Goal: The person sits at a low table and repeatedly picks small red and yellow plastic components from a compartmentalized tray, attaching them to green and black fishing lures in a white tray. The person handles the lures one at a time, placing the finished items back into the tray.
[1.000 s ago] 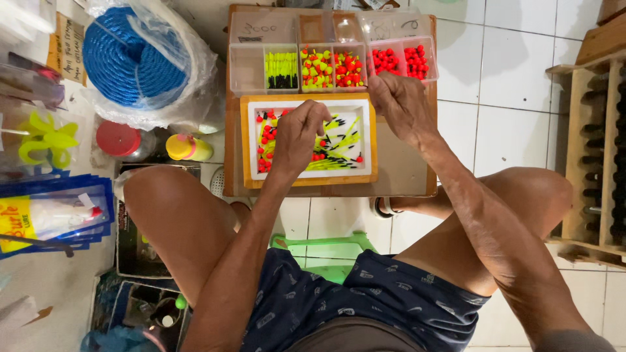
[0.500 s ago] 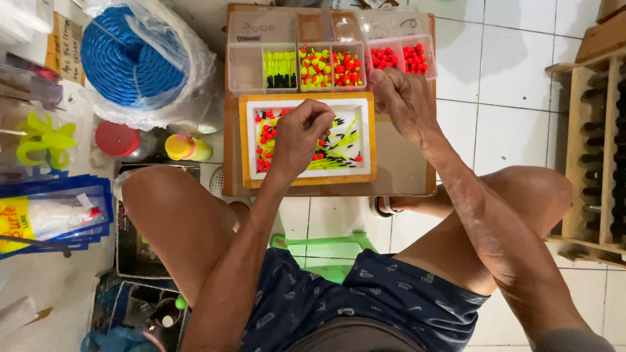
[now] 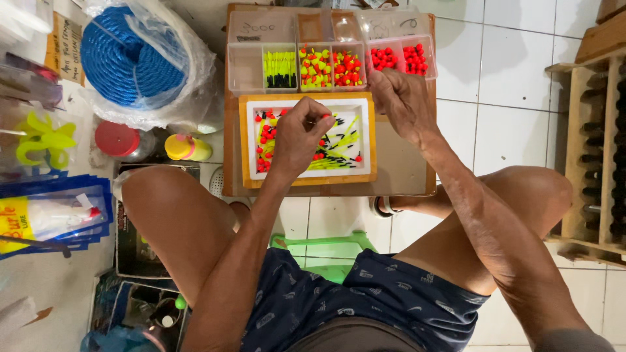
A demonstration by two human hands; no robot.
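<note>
My left hand hovers over a wood-framed white tray holding small red beads and thin yellow and black sticks. Its fingertips pinch a small red bead. My right hand rests with curled fingers at the tray's upper right corner, just below a clear box of red beads; whether it holds anything is hidden. Behind the tray stand clear compartments with yellow sticks and mixed yellow and red floats. All of this sits on a brown board in front of my knees.
A coil of blue rope in a plastic bag lies at the left, with a red lid and a yellow cup below it. Blue packets are at far left. A wooden rack stands at the right. A green stool is under me.
My left hand has lifted slightly over the tray with a red bead pinched in its fingertips. My right hand has shifted down a little from the red bead box.
</note>
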